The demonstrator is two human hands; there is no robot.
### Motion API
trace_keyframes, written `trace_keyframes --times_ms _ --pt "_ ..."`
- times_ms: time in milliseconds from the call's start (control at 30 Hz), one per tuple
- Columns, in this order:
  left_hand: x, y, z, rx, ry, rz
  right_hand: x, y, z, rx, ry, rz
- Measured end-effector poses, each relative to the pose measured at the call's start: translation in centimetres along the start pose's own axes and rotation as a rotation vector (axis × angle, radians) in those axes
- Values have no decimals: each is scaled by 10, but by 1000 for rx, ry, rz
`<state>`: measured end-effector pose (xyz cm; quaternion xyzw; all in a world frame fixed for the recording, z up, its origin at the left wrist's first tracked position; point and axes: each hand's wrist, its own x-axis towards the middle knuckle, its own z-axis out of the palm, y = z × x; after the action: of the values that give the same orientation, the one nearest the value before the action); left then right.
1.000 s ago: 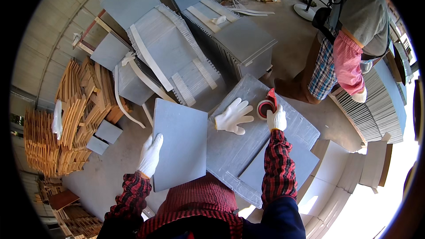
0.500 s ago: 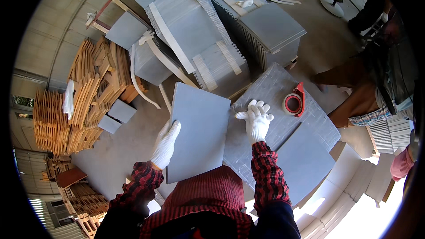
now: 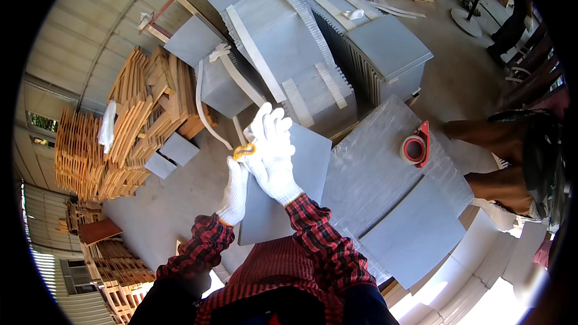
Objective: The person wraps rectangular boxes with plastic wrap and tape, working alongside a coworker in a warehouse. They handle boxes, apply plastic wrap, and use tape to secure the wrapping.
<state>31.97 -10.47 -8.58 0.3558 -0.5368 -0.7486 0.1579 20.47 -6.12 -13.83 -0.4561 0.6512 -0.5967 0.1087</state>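
A flat grey panel point(image 3: 304, 156) is tilted up in front of me. My left hand point(image 3: 233, 195), in a white knit glove, is closed on the panel's left edge. My gloved right hand point(image 3: 274, 156) is over the panel's upper left part with its fingers stretched out, close beside the left fingertips. A small yellow-orange loop-shaped thing point(image 3: 244, 150) shows between the two hands; I cannot make out what it is or which hand bears it. To the right, a second grey panel point(image 3: 415, 229) lies on a film-wrapped stack point(image 3: 367, 150), near a red tape dispenser point(image 3: 415, 144).
Stacks of grey panels point(image 3: 277, 30) with pale edge strips stand ahead. Wooden pallets point(image 3: 129, 126) are piled at the left. A person in brown trousers point(image 3: 494, 132) is at the right, beyond the wrapped stack. Pale boards point(image 3: 469, 253) lie at the lower right.
My right hand has moved left from the wrapped stack to the held panel's upper left part. The yellow-orange thing now shows between my hands. My view has shifted slightly.
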Motion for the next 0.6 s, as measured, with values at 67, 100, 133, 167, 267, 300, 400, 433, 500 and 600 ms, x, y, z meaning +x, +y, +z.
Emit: trace_keyframes --times_ms 67,100,133,167,267,300,400,433,500,600 --pt "0 5 5 301 89 -8 26 18 -2 124 102 127" --pt "0 -1 0 345 82 41 33 33 0 77 96 215" --pt "-1 -8 -5 386 80 90 30 53 9 30 83 303" --pt "-3 -6 -1 404 87 80 20 79 16 -3 133 405" --pt "-8 8 10 446 111 62 -26 143 23 -77 76 749" --pt "-6 12 13 458 98 62 -48 162 29 -112 200 713" --pt "-4 6 0 484 117 18 -105 152 36 -65 268 829" --pt "-5 5 -4 500 130 10 -123 138 36 -170 216 862" --pt "-4 3 -9 497 120 60 -160 105 31 -425 45 816" --pt "0 -13 -24 283 108 54 -193 25 23 -1125 -515 372"
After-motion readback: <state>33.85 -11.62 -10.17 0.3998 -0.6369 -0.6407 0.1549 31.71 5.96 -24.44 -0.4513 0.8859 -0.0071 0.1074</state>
